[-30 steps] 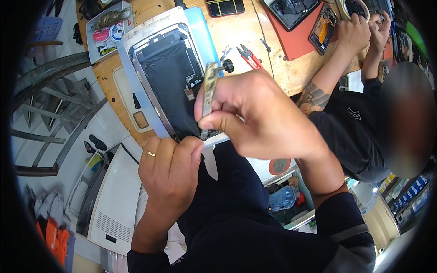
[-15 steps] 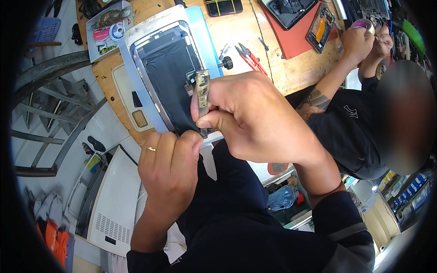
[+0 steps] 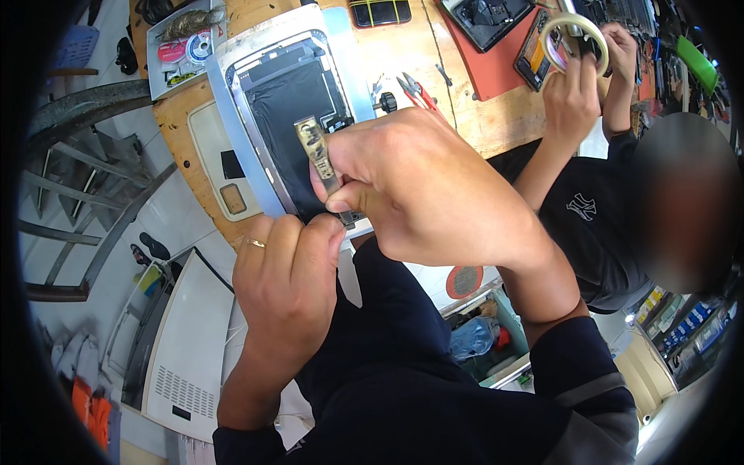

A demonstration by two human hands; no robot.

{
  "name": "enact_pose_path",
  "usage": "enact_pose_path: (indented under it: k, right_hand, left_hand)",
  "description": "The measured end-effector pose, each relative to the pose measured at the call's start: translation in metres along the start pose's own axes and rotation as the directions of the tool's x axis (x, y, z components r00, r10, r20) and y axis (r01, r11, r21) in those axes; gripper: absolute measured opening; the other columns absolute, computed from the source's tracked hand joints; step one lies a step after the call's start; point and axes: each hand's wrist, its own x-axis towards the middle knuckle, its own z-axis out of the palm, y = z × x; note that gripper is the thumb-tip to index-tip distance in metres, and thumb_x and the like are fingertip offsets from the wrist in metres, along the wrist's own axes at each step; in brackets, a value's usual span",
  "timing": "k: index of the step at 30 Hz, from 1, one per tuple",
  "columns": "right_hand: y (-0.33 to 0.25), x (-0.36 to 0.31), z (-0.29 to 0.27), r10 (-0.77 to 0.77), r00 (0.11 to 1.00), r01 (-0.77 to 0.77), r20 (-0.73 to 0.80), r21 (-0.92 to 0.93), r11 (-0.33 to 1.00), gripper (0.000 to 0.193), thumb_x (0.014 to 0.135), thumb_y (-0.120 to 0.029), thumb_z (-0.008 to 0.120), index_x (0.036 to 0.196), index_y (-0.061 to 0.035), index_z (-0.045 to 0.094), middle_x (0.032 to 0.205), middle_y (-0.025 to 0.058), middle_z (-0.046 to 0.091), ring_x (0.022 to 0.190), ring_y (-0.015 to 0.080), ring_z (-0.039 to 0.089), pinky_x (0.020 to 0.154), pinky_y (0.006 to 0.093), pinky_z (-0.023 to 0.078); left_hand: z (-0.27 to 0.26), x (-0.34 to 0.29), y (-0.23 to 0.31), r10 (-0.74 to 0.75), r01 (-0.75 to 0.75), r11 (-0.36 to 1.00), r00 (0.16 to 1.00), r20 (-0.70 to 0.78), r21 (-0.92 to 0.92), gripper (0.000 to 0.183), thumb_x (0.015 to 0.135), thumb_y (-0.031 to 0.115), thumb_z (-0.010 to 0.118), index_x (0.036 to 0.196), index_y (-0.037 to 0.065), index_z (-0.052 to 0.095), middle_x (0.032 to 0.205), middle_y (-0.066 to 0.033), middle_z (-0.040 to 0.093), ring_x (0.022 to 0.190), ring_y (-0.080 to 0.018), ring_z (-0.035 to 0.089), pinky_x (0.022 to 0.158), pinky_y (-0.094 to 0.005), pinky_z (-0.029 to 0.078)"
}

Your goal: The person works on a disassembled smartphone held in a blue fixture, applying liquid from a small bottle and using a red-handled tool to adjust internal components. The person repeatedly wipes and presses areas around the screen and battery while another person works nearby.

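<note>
In front of me an opened tablet (image 3: 283,108), with dark insides and a pale frame, lies on a light blue pad (image 3: 341,54). My right hand (image 3: 426,186) reaches over its near right part, closed on worn metal tweezers (image 3: 314,147) whose wide end points up and away. Close against the tweezers' lower end is my left hand (image 3: 287,279), with a ring on one finger. Its thumb and forefinger are pinched at the tablet's near edge. What lies between those fingertips is hidden.
Red-handled cutters (image 3: 418,93) lie right of the pad. A co-worker at right holds a tape roll (image 3: 546,46) over opened devices on a red mat (image 3: 496,85). At left are a pale tablet cover (image 3: 208,143) and a parts tray (image 3: 159,81).
The tweezers' upper end has tilted to the left, while my left hand stays almost in place. The co-worker's tape roll has moved left and turned to show its ring.
</note>
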Motion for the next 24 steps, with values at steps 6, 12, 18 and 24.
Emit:
enact_pose_path:
  k: [6, 12, 18, 24]
  right_hand:
    - [0.003, 0.000, 0.000, 0.079, 0.997, -0.080, 0.018, 0.067, 0.995, 0.012, 0.086, 0.006, 0.076, 0.088, -0.0009, 0.067, 0.080, 0.0148, 0.071, 0.077, 0.0358, 0.072, 0.067, 0.0423, 0.053]
    - [0.002, -0.033, -0.020, 0.053, 0.958, 0.014, -0.281, 0.233, 0.972, 0.008, 0.094, -0.001, 0.076, 0.096, 0.0002, 0.069, 0.085, 0.0143, 0.071, 0.077, 0.0320, 0.071, 0.071, 0.0406, 0.055]
    - [0.080, -0.056, -0.059, 0.423, 0.802, -0.532, -0.421, -0.183, 0.827, 0.007, 0.094, -0.005, 0.070, 0.099, 0.0004, 0.069, 0.089, 0.0216, 0.075, 0.083, 0.0409, 0.077, 0.073, 0.0487, 0.061]
    - [0.139, -0.040, -0.017, 0.305, 0.725, -0.653, -0.618, -0.475, 0.590, 0.008, 0.089, -0.007, 0.069, 0.093, 0.0001, 0.070, 0.093, 0.0206, 0.072, 0.087, 0.0423, 0.076, 0.076, 0.0525, 0.062]
  left_hand:
    - [-0.001, 0.000, 0.000, -0.028, 0.028, 1.000, 0.999, 0.018, -0.014, 0.011, 0.095, 0.002, 0.077, 0.103, 0.001, 0.070, 0.087, -0.0130, 0.061, 0.080, -0.0345, 0.057, 0.069, -0.0468, 0.045]
    - [-0.004, 0.002, 0.002, -0.072, 0.074, 0.997, 0.996, 0.061, -0.035, 0.008, 0.096, 0.000, 0.076, 0.099, 0.000, 0.068, 0.088, -0.0127, 0.063, 0.083, -0.0349, 0.058, 0.072, -0.0471, 0.045]
    - [-0.004, 0.002, -0.002, -0.009, 0.009, 1.000, 1.000, 0.029, -0.011, 0.015, 0.091, 0.003, 0.082, 0.100, 0.002, 0.071, 0.084, -0.0106, 0.059, 0.078, -0.0320, 0.057, 0.067, -0.0454, 0.046]
    - [-0.009, 0.000, 0.003, -0.068, 0.068, 0.998, 0.996, 0.062, 0.014, 0.013, 0.091, 0.003, 0.083, 0.098, 0.002, 0.072, 0.083, -0.0101, 0.058, 0.076, -0.0308, 0.056, 0.067, -0.0442, 0.044]
